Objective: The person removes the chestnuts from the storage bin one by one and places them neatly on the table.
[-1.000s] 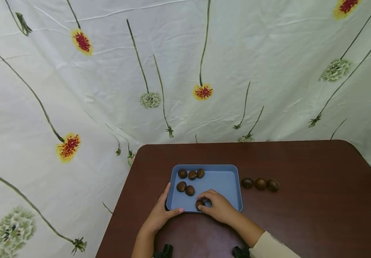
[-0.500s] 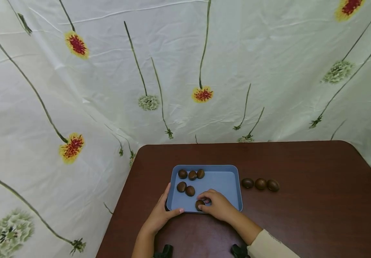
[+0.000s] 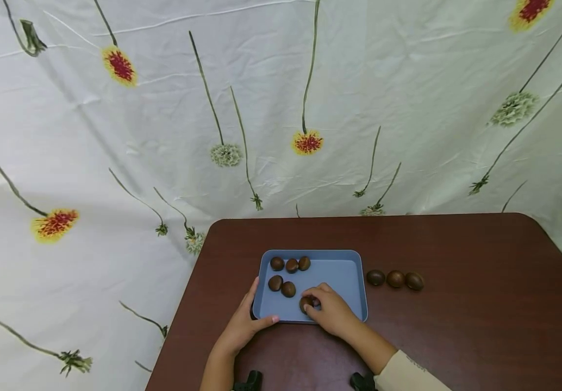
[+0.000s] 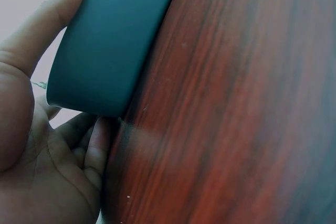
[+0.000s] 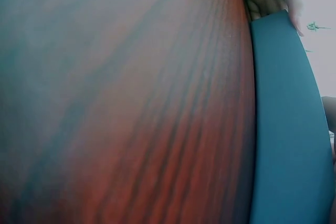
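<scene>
A shallow blue tray (image 3: 342, 274) lies on the table. My left hand (image 3: 243, 321) grips its front left corner, fingers along the left side and thumb on the front rim; the left wrist view shows the tray wall (image 4: 113, 45) between thumb and fingers. Over the tray's front part, my right hand (image 3: 332, 313) pinches a brown chestnut (image 3: 305, 305) between thumb and fingers. Three chestnuts (image 3: 292, 265) form a back row in the tray, with two more chestnuts (image 3: 288, 289) before them. In the right wrist view the tray wall (image 5: 289, 124) hides the held chestnut.
Three larger dark brown chestnuts (image 3: 395, 279) sit in a row on the table right of the tray. The brown wooden table (image 3: 481, 315) extends to the right. Behind it hangs a white flowered cloth (image 3: 261, 65). Dark wrist devices (image 3: 248, 381) show at the near edge.
My right hand has shifted slightly back and to the right with the pinched chestnut, away from the front rim. My left hand and the tray stay in place.
</scene>
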`<action>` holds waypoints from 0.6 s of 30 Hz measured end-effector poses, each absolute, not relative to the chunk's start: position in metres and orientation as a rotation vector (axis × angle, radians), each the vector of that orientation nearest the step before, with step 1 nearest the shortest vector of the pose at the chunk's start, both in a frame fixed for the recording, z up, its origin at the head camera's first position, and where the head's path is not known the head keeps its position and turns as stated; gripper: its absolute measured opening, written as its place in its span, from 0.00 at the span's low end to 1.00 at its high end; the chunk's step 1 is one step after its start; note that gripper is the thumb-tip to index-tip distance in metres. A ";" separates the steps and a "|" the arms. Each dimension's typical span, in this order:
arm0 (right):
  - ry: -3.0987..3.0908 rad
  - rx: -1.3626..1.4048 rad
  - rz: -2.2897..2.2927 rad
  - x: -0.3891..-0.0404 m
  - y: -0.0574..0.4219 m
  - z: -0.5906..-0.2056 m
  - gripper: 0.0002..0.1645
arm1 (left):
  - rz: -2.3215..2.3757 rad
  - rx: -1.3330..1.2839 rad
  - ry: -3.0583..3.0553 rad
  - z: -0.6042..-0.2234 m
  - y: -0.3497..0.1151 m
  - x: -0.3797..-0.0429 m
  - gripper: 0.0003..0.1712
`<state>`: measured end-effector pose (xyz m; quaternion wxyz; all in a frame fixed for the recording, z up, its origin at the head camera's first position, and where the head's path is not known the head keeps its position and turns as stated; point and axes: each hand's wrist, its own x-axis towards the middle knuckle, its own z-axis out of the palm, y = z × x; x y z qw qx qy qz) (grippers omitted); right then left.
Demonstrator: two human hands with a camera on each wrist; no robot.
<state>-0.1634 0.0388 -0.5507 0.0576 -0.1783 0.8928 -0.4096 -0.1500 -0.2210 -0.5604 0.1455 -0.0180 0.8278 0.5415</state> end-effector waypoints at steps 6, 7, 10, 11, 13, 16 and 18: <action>2.719 -0.541 -1.224 -0.164 0.041 -0.554 0.22 | 1.562 -0.045 2.392 -0.560 -0.218 -0.150 0.66; 2.719 -0.540 -1.226 -0.164 0.041 -0.555 0.22 | 1.562 -0.043 2.394 -0.560 -0.218 -0.150 0.66; 2.723 -0.534 -1.224 -0.164 0.041 -0.556 0.21 | 1.552 -0.045 2.404 -0.562 -0.219 -0.150 0.66; 2.725 -0.531 -1.222 -0.163 0.041 -0.556 0.21 | 1.549 -0.046 2.406 -0.562 -0.219 -0.150 0.66; 2.731 -0.528 -1.223 -0.162 0.041 -0.556 0.20 | 1.550 -0.047 2.407 -0.563 -0.219 -0.150 0.66; 2.750 -0.533 -1.227 -0.161 0.041 -0.555 0.21 | 1.555 -0.048 2.406 -0.564 -0.219 -0.150 0.66; 2.768 -0.533 -1.235 -0.160 0.041 -0.555 0.21 | 1.557 -0.048 2.405 -0.564 -0.219 -0.150 0.66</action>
